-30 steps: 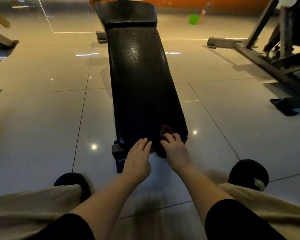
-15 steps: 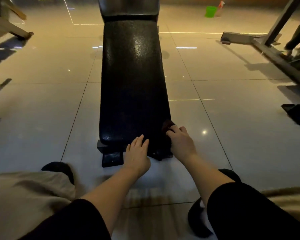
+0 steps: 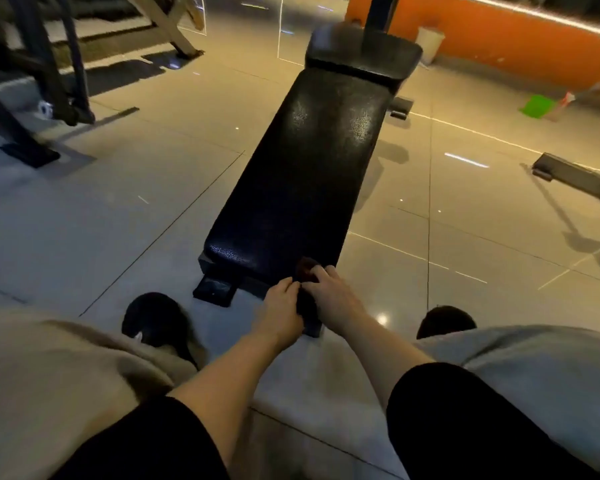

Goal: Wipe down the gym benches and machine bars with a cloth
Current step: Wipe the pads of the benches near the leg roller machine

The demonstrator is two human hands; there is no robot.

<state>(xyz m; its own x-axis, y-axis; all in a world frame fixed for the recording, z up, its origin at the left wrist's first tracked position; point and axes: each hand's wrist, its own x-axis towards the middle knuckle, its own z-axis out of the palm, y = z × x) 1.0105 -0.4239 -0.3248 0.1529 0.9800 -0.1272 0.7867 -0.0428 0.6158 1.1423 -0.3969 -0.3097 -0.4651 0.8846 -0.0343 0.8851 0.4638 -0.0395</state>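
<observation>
Machine frames (image 3: 42,81) flank the bench (image 3: 302,174) (green object (image 3: 537,105) beyond).

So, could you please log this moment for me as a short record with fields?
setting: gym floor of glossy tiles
bench: long black padded bench, running away from the person
cloth: dark cloth at the bench's near end
right hand: right hand grips the cloth on the near edge
left hand: left hand beside it, fingers curled at the cloth
other items: green container by the orange wall; machine frame on the left
</observation>
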